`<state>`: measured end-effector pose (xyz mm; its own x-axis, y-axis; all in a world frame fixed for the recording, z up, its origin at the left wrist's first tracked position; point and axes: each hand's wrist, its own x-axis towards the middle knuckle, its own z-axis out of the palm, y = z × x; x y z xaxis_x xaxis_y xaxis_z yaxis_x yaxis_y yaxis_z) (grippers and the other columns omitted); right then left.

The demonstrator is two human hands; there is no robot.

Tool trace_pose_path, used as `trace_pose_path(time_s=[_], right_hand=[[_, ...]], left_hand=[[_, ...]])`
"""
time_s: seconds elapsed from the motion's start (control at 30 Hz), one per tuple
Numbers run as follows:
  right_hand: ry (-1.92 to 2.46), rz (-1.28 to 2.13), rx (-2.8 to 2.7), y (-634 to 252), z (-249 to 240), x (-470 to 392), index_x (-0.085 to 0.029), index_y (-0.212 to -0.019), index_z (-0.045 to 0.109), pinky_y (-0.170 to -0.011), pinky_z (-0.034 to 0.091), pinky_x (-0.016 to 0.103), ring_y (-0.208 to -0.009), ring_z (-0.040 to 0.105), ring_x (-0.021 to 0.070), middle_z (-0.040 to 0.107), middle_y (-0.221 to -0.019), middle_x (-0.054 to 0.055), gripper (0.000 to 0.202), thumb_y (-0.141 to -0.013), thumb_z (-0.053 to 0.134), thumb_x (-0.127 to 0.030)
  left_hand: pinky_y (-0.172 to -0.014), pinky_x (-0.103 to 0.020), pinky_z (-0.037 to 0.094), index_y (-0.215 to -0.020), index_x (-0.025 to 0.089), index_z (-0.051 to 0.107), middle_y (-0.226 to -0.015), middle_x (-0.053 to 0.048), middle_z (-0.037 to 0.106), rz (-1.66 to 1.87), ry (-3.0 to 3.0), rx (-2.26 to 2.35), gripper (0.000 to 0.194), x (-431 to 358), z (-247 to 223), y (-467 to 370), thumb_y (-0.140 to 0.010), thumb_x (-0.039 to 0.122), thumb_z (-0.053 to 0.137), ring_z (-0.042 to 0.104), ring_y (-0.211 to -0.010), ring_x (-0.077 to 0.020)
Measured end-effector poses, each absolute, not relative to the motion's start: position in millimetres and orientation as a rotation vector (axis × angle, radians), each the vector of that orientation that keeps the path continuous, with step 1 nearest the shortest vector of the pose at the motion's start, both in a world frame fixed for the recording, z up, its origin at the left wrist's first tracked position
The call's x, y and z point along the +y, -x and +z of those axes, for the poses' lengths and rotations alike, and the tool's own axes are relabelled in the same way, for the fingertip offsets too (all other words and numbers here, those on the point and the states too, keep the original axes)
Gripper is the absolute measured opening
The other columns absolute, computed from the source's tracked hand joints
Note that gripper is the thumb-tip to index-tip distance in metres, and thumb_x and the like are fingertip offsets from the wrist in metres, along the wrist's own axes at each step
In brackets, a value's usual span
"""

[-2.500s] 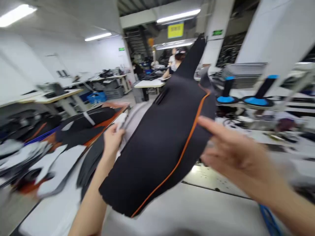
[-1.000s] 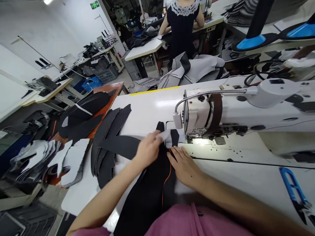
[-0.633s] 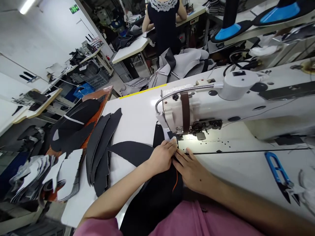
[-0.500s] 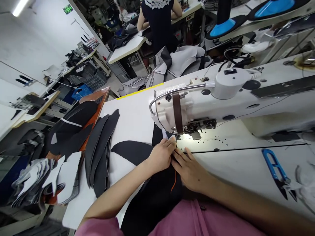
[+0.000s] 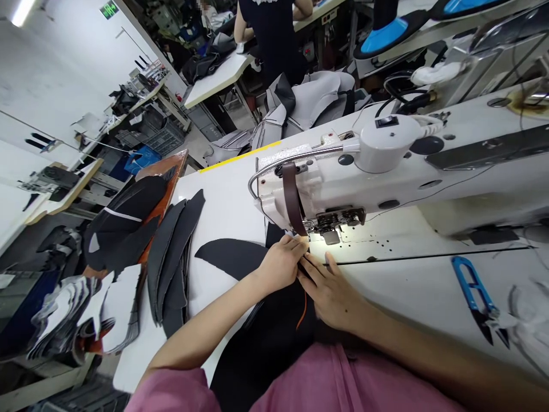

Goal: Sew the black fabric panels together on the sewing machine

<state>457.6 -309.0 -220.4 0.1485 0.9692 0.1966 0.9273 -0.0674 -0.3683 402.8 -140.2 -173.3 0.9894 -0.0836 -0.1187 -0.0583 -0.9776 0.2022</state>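
A black fabric panel with orange piping point(image 5: 274, 326) lies from my lap up to the needle of a white sewing machine point(image 5: 386, 171). My left hand point(image 5: 281, 266) pinches the panel's top edge, together with a small white piece, right below the presser foot point(image 5: 330, 236). Flat on the panel just to the right rests my right hand point(image 5: 332, 292), fingertips touching the left hand. A curved black fabric piece point(image 5: 229, 257) lies under my left forearm.
A stack of dark grey cut pieces point(image 5: 171, 263) lies on the white table point(image 5: 231, 200) at left, with black, orange and white pieces point(image 5: 107, 274) beyond its edge. Blue thread snips point(image 5: 476, 294) lie at right. A person in dark clothing point(image 5: 274, 34) works at a far table.
The panel came down from mid-air onto the table. Both hands slid it forward until its top edge reached the presser foot. The view has shifted left and closer to the machine.
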Motion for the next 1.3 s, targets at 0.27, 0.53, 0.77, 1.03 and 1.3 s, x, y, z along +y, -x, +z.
trace_pose_path(time_s=[0.27, 0.53, 0.77, 1.03, 1.3], right_hand=[[2.049, 0.103, -1.838, -458, -221, -312, -0.01, -0.132, 0.048, -0.106, 0.021, 0.061, -0.132, 0.032, 0.0327, 0.044, -0.139, 0.018, 0.053, -0.079, 0.045, -0.015], [2.05, 0.093, -1.812, -461, -218, -308, -0.009, -0.129, 0.052, -0.106, 0.023, 0.06, -0.131, 0.033, 0.0322, 0.048, -0.134, 0.019, 0.051, -0.078, 0.045, -0.014], [2.051, 0.044, -1.823, -457, -219, -311, -0.007, -0.123, 0.056, -0.107, 0.023, 0.059, -0.129, 0.036, 0.0341, 0.05, -0.131, 0.021, 0.045, -0.08, 0.047, -0.018], [2.025, -0.102, -1.924, -462, -222, -314, -0.006, -0.126, 0.052, -0.111, 0.023, 0.051, -0.13, 0.036, 0.0322, 0.049, -0.131, 0.02, 0.048, -0.079, 0.051, -0.017], [1.873, -0.247, -1.966, -467, -220, -322, -0.008, -0.122, 0.053, -0.106, 0.032, 0.046, -0.113, 0.05, 0.0255, 0.059, -0.112, 0.015, 0.044, -0.079, 0.05, -0.008]], left_hand=[[-0.086, -0.037, 0.048, -0.111, 0.011, 0.054, -0.129, -0.013, 0.051, -0.285, -3.052, -0.064, 0.035, -148, -165, -404, -0.078, 0.011, 0.043, 0.05, -0.105, -0.0247], [-0.08, -0.034, 0.049, -0.1, 0.012, 0.056, -0.119, -0.012, 0.055, -0.396, -3.121, -0.003, 0.024, -154, -156, -411, -0.081, 0.013, 0.042, 0.051, -0.096, -0.0231], [-0.072, -0.033, 0.051, -0.107, 0.013, 0.053, -0.106, -0.011, 0.057, -0.492, -3.098, 0.042, 0.028, -161, -150, -404, -0.082, 0.015, 0.041, 0.054, -0.093, -0.0234], [-0.066, -0.035, 0.052, -0.119, 0.011, 0.047, -0.099, -0.012, 0.061, -0.701, -3.062, 0.141, 0.037, -161, -141, -417, -0.083, 0.018, 0.042, 0.064, -0.079, -0.0237], [-0.066, -0.036, 0.053, -0.108, 0.008, 0.052, -0.089, -0.014, 0.065, -0.704, -3.094, 0.104, 0.029, -161, -142, -426, -0.084, 0.016, 0.039, 0.066, -0.079, -0.0261]])
